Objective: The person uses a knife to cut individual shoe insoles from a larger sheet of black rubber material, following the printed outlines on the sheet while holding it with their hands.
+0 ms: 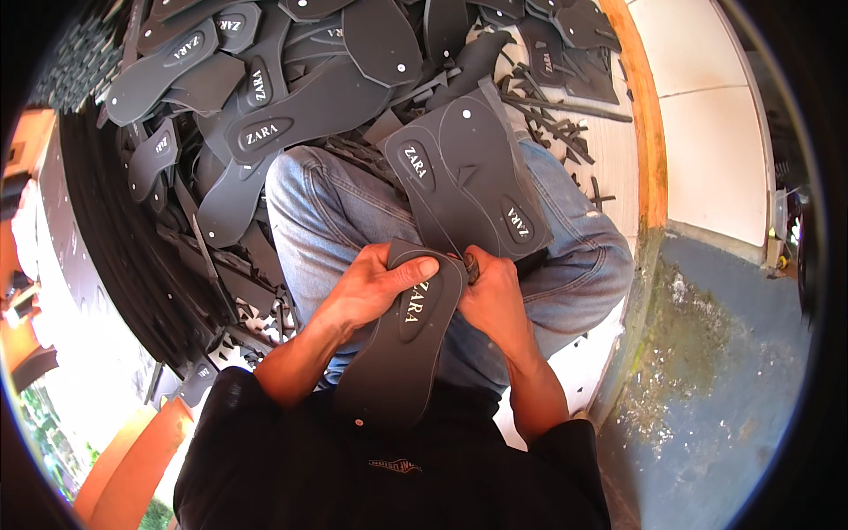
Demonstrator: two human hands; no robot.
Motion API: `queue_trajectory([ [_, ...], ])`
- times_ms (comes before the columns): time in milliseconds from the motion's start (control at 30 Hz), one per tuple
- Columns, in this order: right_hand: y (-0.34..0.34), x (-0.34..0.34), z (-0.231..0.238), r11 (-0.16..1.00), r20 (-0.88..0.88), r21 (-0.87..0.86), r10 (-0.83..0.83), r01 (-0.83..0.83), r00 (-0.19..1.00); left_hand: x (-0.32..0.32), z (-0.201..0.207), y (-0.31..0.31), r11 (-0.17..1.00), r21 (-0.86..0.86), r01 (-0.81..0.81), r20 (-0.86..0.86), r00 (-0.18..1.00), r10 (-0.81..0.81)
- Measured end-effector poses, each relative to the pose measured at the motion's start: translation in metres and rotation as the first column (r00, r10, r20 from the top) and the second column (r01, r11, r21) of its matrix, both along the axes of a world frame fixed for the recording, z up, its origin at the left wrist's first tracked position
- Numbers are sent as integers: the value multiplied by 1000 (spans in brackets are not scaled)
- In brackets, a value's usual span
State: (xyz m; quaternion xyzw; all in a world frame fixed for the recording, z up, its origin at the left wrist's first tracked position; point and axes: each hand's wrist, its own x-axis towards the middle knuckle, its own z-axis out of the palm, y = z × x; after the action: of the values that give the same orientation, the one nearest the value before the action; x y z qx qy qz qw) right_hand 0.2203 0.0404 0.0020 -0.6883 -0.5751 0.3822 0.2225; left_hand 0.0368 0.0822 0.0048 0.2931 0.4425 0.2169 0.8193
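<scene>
A dark grey foam shoe insole with an oval label lies lengthwise over my lap, its heel end toward my chest. My left hand grips its upper left edge, thumb lying across the top. My right hand pinches the insole's upper right edge and seems to hold a small dark tool, partly hidden. Just beyond both hands a rectangular grey foam sheet with two insole shapes cut in it rests on my blue-jeaned knees.
A large heap of cut grey insoles fills the floor ahead and to the left. Foam offcut strips lie scattered ahead on the right. An orange-edged step and white tiles run along the right; worn blue floor sits below it.
</scene>
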Motion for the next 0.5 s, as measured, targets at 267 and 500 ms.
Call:
queue_trajectory([
  [267, -34, 54, -18, 822, -236, -119, -569, 557, 788, -45, -6, 37, 568, 121, -814, 137, 580, 803],
  [500, -76, 48, 1, 876, 23, 68, -479, 477, 877, 55, 4, -14, 903, -319, -287, 376, 836, 399],
])
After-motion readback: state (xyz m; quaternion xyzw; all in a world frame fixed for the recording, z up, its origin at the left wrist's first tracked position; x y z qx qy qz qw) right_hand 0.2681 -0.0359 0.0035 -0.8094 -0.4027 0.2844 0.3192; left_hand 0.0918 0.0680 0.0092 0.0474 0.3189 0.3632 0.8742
